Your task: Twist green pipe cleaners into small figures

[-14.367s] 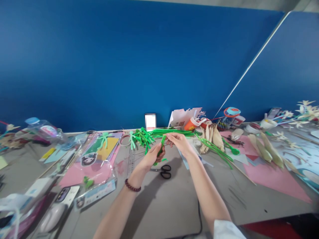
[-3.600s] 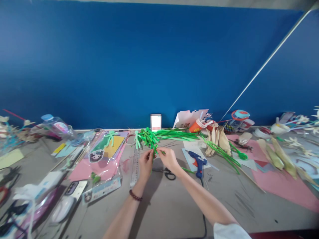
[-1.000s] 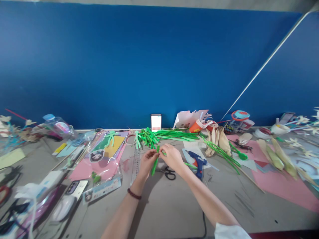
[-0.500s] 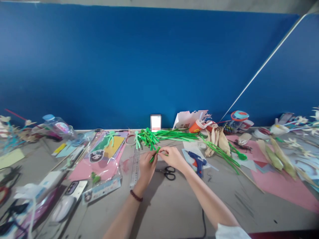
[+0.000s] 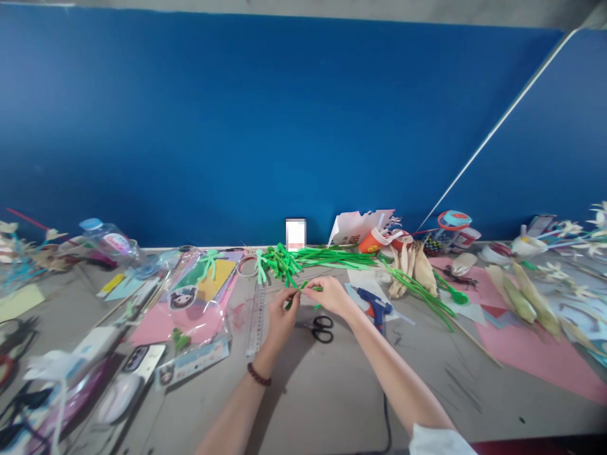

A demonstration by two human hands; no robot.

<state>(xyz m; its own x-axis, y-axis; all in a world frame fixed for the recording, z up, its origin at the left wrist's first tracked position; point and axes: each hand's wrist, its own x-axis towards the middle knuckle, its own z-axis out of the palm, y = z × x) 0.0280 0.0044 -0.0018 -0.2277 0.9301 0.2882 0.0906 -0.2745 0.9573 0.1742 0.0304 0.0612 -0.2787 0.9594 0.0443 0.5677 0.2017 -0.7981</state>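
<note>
My left hand [image 5: 283, 315] is closed on a small green fuzzy piece [image 5: 303, 290], with a beaded bracelet on its wrist. Pinching the same piece from the other side is my right hand [image 5: 329, 295]; the fingertips of both hands nearly meet. Just behind them lie a cluster of bent green pieces [image 5: 282, 262] and a bundle of long green stems [image 5: 339, 258]. Black-handled scissors [image 5: 323, 329] rest on the table below my right hand, their blades partly in shadow. Left of my left hand lies a clear ruler [image 5: 256, 319].
A blue glue gun [image 5: 377, 305] lies right of my right hand, its cord running down the table [image 5: 332, 404]. Paper in a clear bag [image 5: 184, 297], a bottle [image 5: 111, 241] and a phone [image 5: 145, 360] are at the left. Husks [image 5: 524, 300] lie on pink paper at the right.
The green piece between my fingers has shifted, and more of it shows beside my right fingertips. My right hand has turned slightly; my left hand has barely moved.
</note>
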